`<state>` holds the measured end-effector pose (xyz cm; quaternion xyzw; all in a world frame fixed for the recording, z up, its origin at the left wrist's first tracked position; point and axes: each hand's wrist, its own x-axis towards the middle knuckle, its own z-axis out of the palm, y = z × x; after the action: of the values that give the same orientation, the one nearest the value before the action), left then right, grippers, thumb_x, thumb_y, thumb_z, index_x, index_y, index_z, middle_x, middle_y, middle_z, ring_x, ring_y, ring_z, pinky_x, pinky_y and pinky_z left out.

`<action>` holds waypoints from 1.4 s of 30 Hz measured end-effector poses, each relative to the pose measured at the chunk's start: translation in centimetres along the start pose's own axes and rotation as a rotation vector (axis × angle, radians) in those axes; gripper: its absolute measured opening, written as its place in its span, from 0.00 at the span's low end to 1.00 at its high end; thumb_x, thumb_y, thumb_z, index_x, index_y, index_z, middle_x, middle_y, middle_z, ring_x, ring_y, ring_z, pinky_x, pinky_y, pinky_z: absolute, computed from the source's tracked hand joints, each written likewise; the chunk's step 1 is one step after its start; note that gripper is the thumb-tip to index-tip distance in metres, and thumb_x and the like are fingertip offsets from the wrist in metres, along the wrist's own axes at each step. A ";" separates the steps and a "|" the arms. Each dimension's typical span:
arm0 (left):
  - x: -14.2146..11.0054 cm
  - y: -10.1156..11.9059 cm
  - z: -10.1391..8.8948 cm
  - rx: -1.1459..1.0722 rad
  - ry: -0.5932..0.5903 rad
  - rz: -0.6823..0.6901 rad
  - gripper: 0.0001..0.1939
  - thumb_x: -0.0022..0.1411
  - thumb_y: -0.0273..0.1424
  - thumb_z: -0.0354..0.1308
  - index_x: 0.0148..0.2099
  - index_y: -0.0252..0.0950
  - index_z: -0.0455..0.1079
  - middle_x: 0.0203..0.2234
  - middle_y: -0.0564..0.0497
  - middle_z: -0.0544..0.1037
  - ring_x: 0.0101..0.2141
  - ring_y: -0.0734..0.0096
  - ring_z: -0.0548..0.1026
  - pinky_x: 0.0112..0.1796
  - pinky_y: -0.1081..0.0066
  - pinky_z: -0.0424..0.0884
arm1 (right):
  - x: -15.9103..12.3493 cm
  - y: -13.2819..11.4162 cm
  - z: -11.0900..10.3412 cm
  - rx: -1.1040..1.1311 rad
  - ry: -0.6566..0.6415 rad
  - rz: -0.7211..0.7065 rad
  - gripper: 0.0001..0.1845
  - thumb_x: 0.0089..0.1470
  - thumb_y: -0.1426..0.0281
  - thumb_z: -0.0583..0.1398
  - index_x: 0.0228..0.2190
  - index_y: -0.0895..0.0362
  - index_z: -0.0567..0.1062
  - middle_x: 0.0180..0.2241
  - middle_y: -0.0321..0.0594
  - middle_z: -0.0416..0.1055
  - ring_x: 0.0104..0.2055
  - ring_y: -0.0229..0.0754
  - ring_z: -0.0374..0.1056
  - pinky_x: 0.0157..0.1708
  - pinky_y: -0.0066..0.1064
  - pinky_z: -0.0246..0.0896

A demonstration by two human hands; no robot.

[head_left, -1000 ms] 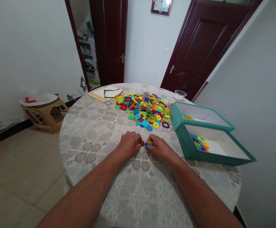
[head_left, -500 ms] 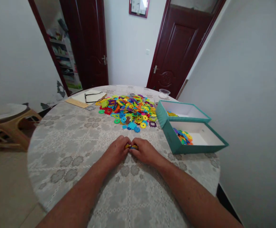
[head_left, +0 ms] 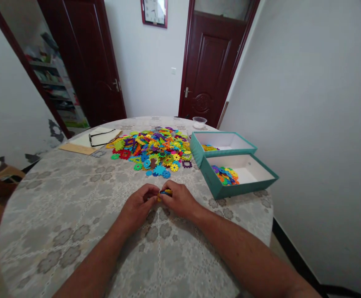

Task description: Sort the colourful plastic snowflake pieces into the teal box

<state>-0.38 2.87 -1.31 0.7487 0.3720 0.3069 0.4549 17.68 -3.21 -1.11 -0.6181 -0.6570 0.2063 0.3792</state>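
Note:
My right hand (head_left: 180, 199) is closed around a small stack of yellow and blue plastic gear pieces (head_left: 167, 192), just above the near middle of the table. Beside it, my left hand (head_left: 139, 203) is curled, its thumb and fingertips meeting the yellow edge at the left end of the stack. Fingers hide most of these pieces. Beyond both hands spreads a heap of colourful plastic gear pieces (head_left: 158, 155), with blue discs and gears at its near edge.
A teal box (head_left: 239, 188) and its second half (head_left: 226, 152) stand at the right, both holding some pieces. Eyeglasses (head_left: 101, 138) rest on papers (head_left: 77, 147) at the far left. A clear plastic bowl (head_left: 199, 122) sits at the back. The tablecloth (head_left: 84, 198) is patterned.
The view has swung right, so everything sits further left. My left hand has loosened and drawn slightly back from the right, showing more yellow between them. The right hand keeps its hold.

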 end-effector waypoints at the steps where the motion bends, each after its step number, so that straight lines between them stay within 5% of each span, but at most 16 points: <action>1: 0.0 0.1 0.0 -0.010 -0.007 -0.003 0.11 0.60 0.38 0.60 0.44 0.41 0.74 0.36 0.51 0.83 0.39 0.61 0.80 0.42 0.63 0.75 | 0.0 -0.1 -0.1 -0.020 -0.001 -0.017 0.02 0.60 0.71 0.64 0.37 0.52 0.76 0.35 0.32 0.78 0.38 0.40 0.73 0.39 0.28 0.61; 7: -0.2 0.3 0.2 0.077 0.003 0.029 0.10 0.61 0.37 0.59 0.43 0.41 0.75 0.36 0.50 0.82 0.38 0.62 0.79 0.42 0.62 0.75 | -0.1 -0.3 -1.8 -0.101 0.062 -0.114 0.03 0.62 0.71 0.61 0.38 0.53 0.75 0.37 0.38 0.78 0.40 0.43 0.73 0.42 0.31 0.62; 12: -0.5 0.0 0.6 0.176 0.011 0.078 0.08 0.63 0.35 0.57 0.41 0.40 0.75 0.35 0.49 0.81 0.37 0.62 0.78 0.41 0.63 0.75 | 0.1 0.0 -6.6 -0.247 0.347 -0.180 0.07 0.64 0.72 0.57 0.42 0.54 0.74 0.42 0.46 0.77 0.46 0.48 0.72 0.49 0.36 0.63; 19: -0.4 -0.6 0.8 0.225 0.022 0.089 0.08 0.64 0.33 0.55 0.41 0.40 0.75 0.33 0.51 0.80 0.35 0.64 0.77 0.38 0.65 0.73 | 0.1 3.6 -13.6 -0.520 0.659 -0.039 0.07 0.63 0.71 0.55 0.41 0.54 0.74 0.40 0.49 0.77 0.43 0.52 0.72 0.47 0.39 0.64; 26: -0.3 -0.6 0.9 0.253 0.029 0.081 0.08 0.64 0.33 0.55 0.40 0.40 0.74 0.32 0.51 0.79 0.35 0.64 0.77 0.39 0.66 0.72 | -0.4 7.0 -15.6 -0.726 0.704 0.068 0.12 0.62 0.74 0.53 0.43 0.59 0.75 0.40 0.53 0.76 0.45 0.55 0.70 0.48 0.43 0.63; 32: -0.4 -0.3 0.9 0.246 0.037 0.082 0.07 0.65 0.33 0.54 0.39 0.40 0.74 0.32 0.51 0.79 0.35 0.65 0.78 0.39 0.66 0.73 | 0.0 4.0 -13.3 -0.627 0.725 -0.159 0.15 0.63 0.77 0.51 0.43 0.56 0.75 0.44 0.51 0.75 0.51 0.54 0.68 0.57 0.47 0.60; 37: -0.5 -0.3 0.8 0.231 0.097 0.075 0.07 0.66 0.33 0.55 0.41 0.39 0.74 0.36 0.49 0.80 0.38 0.64 0.79 0.43 0.64 0.75 | 0.0 2.2 -6.0 -0.502 0.367 -0.273 0.17 0.64 0.77 0.52 0.50 0.57 0.75 0.52 0.54 0.74 0.58 0.54 0.66 0.62 0.47 0.60; 42: -0.4 -1.0 0.4 0.214 0.218 0.059 0.11 0.66 0.33 0.55 0.48 0.38 0.73 0.43 0.45 0.80 0.44 0.61 0.79 0.47 0.60 0.76 | -0.2 4.3 0.2 -0.609 0.149 -0.128 0.23 0.66 0.69 0.58 0.61 0.58 0.71 0.66 0.58 0.64 0.70 0.61 0.54 0.67 0.56 0.54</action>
<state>-0.51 2.68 -2.47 0.7658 0.4275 0.3580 0.3202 20.33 -2.72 -4.47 -0.6741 -0.6965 -0.0698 0.2358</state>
